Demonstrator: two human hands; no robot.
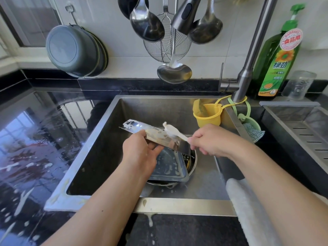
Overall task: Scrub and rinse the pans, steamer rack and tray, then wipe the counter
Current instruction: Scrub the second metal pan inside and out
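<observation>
Over the sink point(110, 121), left hand point(140, 153) has its fingers wrapped round a tilted steel tray point(159, 137), right hand point(207, 141) pinching a sudsy white brush point(174, 131) on it. Square pan point(170, 167) sits below, wet counter point(35, 139) alongside.

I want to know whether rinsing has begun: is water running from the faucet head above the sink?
No. The faucet head hangs dry above the sink, with no stream below it, while the tray is soapy.

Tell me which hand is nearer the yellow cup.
Right. The right hand is just below the yellow cup; the left hand is farther down-left, holding the tray.
</observation>
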